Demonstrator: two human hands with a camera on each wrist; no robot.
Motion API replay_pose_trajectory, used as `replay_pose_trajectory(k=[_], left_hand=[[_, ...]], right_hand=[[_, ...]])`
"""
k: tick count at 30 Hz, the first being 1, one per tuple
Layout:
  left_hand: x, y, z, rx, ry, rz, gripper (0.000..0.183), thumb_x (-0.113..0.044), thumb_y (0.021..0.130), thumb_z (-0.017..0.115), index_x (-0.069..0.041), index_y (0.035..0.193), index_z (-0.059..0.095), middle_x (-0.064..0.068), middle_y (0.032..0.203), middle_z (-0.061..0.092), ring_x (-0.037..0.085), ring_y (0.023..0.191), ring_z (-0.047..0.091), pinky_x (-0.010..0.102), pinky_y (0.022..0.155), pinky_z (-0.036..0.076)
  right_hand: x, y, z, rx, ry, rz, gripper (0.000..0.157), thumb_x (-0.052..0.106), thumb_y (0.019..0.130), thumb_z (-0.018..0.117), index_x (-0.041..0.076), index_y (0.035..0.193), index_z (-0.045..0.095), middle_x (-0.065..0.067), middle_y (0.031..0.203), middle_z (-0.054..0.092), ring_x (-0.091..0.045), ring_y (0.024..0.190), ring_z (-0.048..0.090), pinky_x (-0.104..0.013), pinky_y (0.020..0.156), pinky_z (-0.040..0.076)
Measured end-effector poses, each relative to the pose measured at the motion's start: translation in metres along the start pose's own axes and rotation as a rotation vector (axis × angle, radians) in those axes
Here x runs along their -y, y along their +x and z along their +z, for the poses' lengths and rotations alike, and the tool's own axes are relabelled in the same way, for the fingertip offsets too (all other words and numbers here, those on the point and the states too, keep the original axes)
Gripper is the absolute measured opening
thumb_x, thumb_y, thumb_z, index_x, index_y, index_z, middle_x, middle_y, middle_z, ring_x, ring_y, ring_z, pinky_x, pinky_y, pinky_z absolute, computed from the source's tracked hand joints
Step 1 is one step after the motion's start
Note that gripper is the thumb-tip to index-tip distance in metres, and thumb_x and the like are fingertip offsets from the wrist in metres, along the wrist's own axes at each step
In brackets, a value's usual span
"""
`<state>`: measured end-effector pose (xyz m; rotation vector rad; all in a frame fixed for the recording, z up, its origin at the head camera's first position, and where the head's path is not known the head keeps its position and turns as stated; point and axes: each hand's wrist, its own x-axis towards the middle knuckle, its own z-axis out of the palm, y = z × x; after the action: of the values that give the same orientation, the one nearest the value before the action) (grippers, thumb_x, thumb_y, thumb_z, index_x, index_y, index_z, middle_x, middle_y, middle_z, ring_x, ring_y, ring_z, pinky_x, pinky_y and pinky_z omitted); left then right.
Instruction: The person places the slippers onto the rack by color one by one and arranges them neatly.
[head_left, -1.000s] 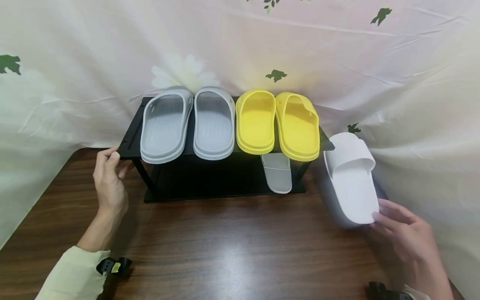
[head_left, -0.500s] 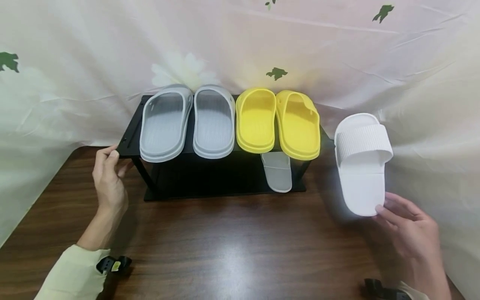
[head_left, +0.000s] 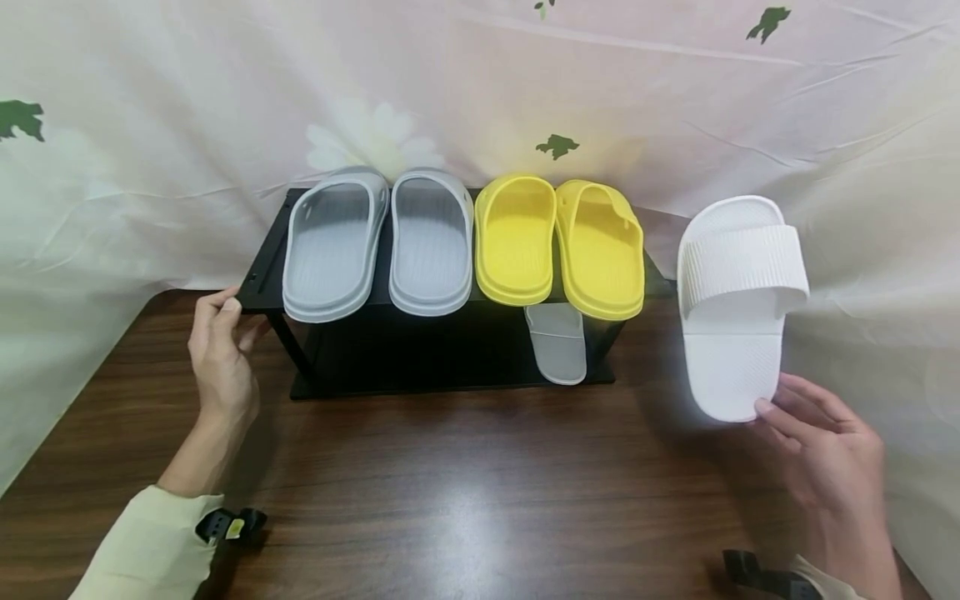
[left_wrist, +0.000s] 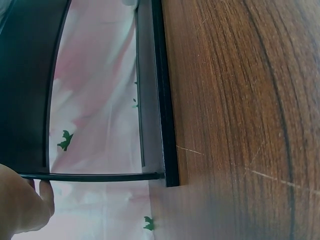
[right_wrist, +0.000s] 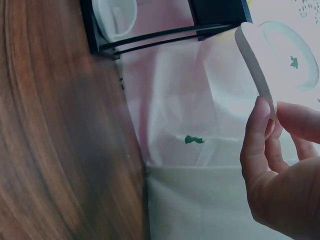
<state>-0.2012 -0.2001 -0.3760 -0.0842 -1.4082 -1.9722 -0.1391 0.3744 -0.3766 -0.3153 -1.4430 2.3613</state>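
My right hand [head_left: 832, 454] pinches a white slide sandal [head_left: 731, 358] by its heel end, thumb on the footbed. The sandal is held up to the right of a black shoe rack [head_left: 412, 358], toe pointing away. In the right wrist view the sandal [right_wrist: 254, 60] shows its edge, with the fingers [right_wrist: 257, 135] at its heel. My left hand [head_left: 225, 358] grips the front left corner of the rack's top shelf. The left wrist view shows that hand [left_wrist: 25, 205] at the end of the shelf, thumb and fingers on either side of it.
Grey clogs [head_left: 327, 254] and yellow clogs [head_left: 515, 242] stand side by side on the top shelf. One grey-looking slide sandal [head_left: 558, 350] lies on the lower shelf's right end. Brown wooden tabletop [head_left: 450, 483] lies in front; patterned cloth [head_left: 450, 83] hangs behind and at both sides.
My right hand has lifted the white slide sandal up and away from me, slightly to the right, and turned it straighter. The left hand stays on the rack's corner.
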Motion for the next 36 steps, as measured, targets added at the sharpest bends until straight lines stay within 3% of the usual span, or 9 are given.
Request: replay_pose_trajectory(k=[6,19,36], left_hand=[[0.001,0.000,-0.001,0.001,-0.018,0.000,0.021,-0.015,0.105,0.049,-0.004,0.115,0.064,0.014,0.112,0.058,0.019,0.097,0.061,0.035,0.090,0.046],[-0.001,0.001,-0.001,0.004,-0.015,-0.009,0.020,-0.014,0.104,0.049,-0.004,0.114,0.063,0.014,0.114,0.056,0.020,0.098,0.060,0.034,0.089,0.047],[0.000,0.002,0.000,-0.004,-0.024,-0.007,0.020,-0.012,0.103,0.048,-0.004,0.113,0.063,0.014,0.113,0.056,0.019,0.092,0.061,0.035,0.087,0.048]], right_hand=[[0.002,-0.003,0.009,0.029,0.020,-0.033,0.038,-0.024,0.084,0.066,0.001,0.110,0.076,-0.010,0.092,0.077,-0.021,0.074,0.075,-0.033,0.061,0.060],[0.004,-0.012,0.034,0.195,0.056,-0.115,0.043,-0.032,0.083,0.057,-0.005,0.113,0.073,-0.016,0.094,0.076,-0.023,0.075,0.074,-0.032,0.063,0.060],[-0.001,-0.022,0.065,0.339,-0.101,-0.164,0.044,-0.030,0.084,0.059,-0.005,0.117,0.072,-0.012,0.097,0.076,-0.020,0.079,0.074,-0.027,0.068,0.059]])
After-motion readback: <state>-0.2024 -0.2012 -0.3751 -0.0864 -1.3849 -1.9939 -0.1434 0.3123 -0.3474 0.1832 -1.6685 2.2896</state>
